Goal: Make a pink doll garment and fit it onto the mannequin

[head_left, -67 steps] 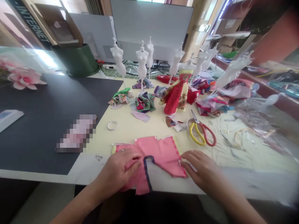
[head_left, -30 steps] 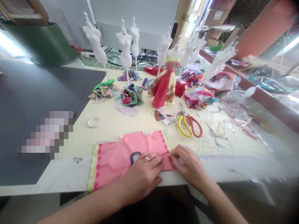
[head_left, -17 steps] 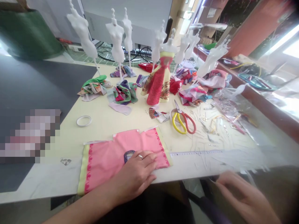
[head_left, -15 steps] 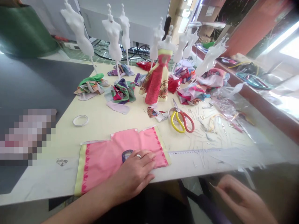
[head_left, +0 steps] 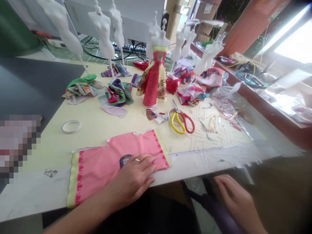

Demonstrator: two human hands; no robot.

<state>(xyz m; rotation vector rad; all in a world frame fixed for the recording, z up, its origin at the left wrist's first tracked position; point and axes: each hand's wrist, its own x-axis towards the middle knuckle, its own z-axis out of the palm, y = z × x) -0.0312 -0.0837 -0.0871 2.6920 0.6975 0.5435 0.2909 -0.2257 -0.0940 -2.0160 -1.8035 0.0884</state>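
A pink fabric piece [head_left: 97,165] with pale yellow bands at both ends and darker pink trim lies flat at the table's front edge. White strips run along parts of its upper edge. My left hand [head_left: 135,177], a ring on one finger, rests palm down on the cloth with its fingers stretched out. Partly under that hand is a dark-rimmed patch [head_left: 125,160] on the pink cloth. Off the front edge, to the right, my right hand [head_left: 235,195] hangs with fingers curled together; whatever is in them, if anything, is hidden.
Scissors [head_left: 181,119] with yellow and red handles lie beyond the cloth. A white tape ring [head_left: 71,126] is at left, a ruler [head_left: 200,151] at right among thin white strips. Behind stand several white dress forms [head_left: 103,32], one in a red and yellow dress [head_left: 153,81], among fabric scraps [head_left: 119,94].
The view has shifted, so the table's things sit further left. My left hand stays on the cloth. My right hand's fingers have curled closer together, and a thin pale bit at their tips no longer shows.
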